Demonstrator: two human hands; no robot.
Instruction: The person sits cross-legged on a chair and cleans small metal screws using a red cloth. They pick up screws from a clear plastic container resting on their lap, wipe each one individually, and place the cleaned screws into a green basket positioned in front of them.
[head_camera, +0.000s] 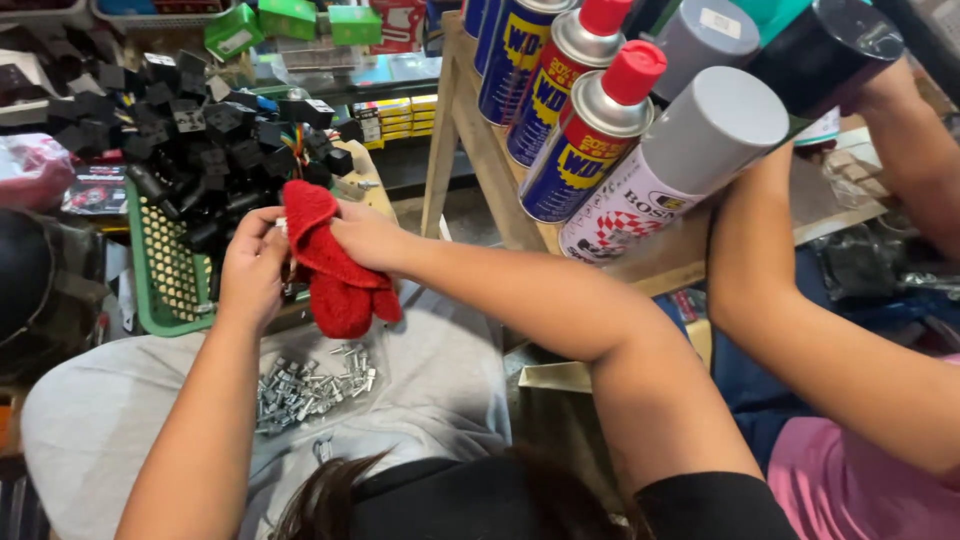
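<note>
Left hand (252, 272) and right hand (366, 238) both pinch a red cloth (335, 265) at frame centre-left; green basket (165, 270) of black parts just beyond; pile of small metal bits (310, 388) on the lap below; spray cans (600, 130) upper right; another person's arm (800, 330) at right.
</note>
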